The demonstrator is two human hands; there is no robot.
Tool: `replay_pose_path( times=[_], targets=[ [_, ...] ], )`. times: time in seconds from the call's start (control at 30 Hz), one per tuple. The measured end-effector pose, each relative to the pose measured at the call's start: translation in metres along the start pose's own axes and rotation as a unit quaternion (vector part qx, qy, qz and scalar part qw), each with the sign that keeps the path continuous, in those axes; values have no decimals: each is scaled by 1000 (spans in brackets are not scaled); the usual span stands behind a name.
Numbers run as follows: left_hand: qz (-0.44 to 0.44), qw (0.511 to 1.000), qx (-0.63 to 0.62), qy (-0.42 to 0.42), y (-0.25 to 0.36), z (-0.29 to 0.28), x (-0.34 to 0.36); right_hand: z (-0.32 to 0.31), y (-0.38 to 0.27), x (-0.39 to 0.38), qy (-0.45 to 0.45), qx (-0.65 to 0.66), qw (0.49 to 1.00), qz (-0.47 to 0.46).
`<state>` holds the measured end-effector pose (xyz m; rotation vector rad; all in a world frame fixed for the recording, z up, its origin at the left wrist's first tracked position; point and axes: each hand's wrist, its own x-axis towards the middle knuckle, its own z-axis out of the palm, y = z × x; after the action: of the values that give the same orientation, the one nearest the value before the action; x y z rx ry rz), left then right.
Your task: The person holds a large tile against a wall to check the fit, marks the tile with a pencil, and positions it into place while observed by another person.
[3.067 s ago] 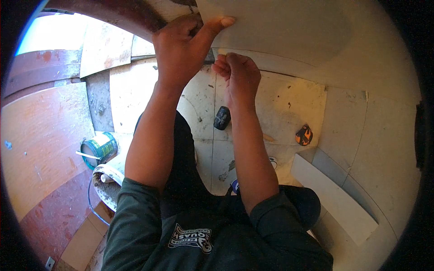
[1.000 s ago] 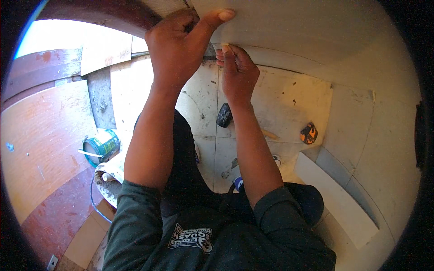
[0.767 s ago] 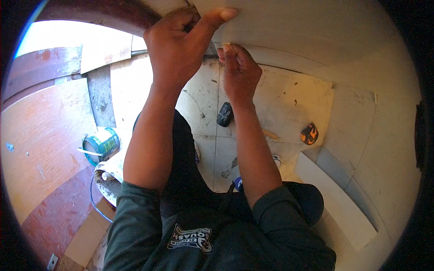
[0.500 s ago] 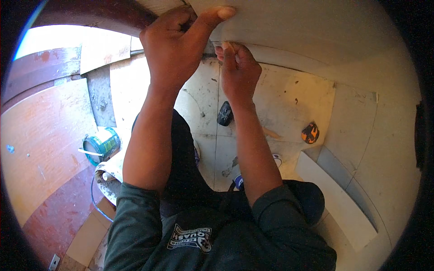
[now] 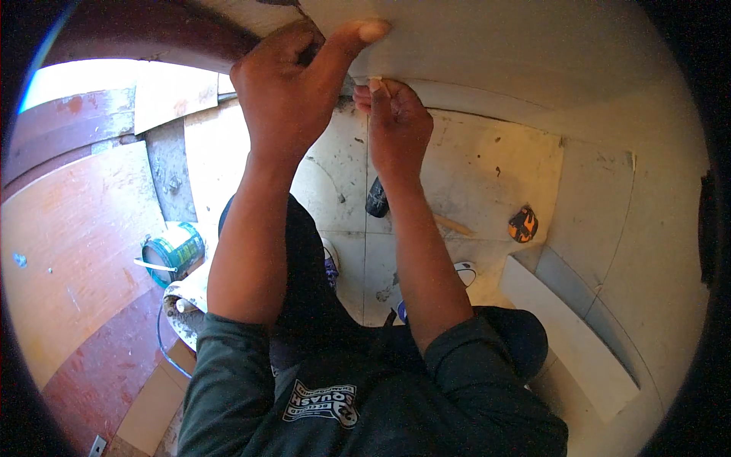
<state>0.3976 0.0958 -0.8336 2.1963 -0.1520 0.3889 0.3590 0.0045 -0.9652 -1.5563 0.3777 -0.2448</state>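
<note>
Pale panel: spans the upper right of the view, in front of the person and above the floor, its left edge at the left hand.
Left hand: grasping the panel's edge, thumb laid along the face, the other fingers curled in; their tips are hidden, so how they bear on the back is hard to tell.
Small pale piece: between the right hand's fingertips, close to the panel's lower edge; whether it touches the panel cannot be made out.
Right hand: pinching that piece between thumb and fingers, just below and right of the left hand.
Mallet: on the tiled floor, black head left of the right forearm, wooden handle emerging on its other side.
Orange-and-black tool: on the floor, right of the handle.
White strip: lying slantwise at the right.
Teal bucket: left of the left forearm, tilted, white handle outward.
Blue hose: curving below the bucket.
Wood-toned board: at the far left.
</note>
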Motion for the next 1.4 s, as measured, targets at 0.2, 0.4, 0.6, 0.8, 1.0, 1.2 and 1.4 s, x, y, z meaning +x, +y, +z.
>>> replay_pose_path(
  times=[0.2, 0.4, 0.6, 0.8, 1.0, 1.2, 1.4],
  targets=[
    [21, 997, 76, -5, -2, -4, 6, 0, -17, -2, 2, 5, 999, 40],
    [-150, 973, -177, 4, -17, 25, -13, -16, 26, -13, -14, -88, 995, -48],
    [53, 991, 97, 78, -21, -5, -16, 12, 15, -16, -24, -42, 997, -67],
    [42, 973, 226, 30, -15, -6, -25, 0, 14, -30, -42, -40, 998, -7],
    [14, 978, 207, 10, -6, -3, -3, -23, -6, 7, -72, 0, 997, -40],
    [98, 956, 276, -14, 13, -1, -21, -27, 12, 10, -120, -35, 992, -31],
    [125, 945, 303, 15, 7, 2, -23, -14, 27, 16, -101, 7, 995, -24]
  ],
)
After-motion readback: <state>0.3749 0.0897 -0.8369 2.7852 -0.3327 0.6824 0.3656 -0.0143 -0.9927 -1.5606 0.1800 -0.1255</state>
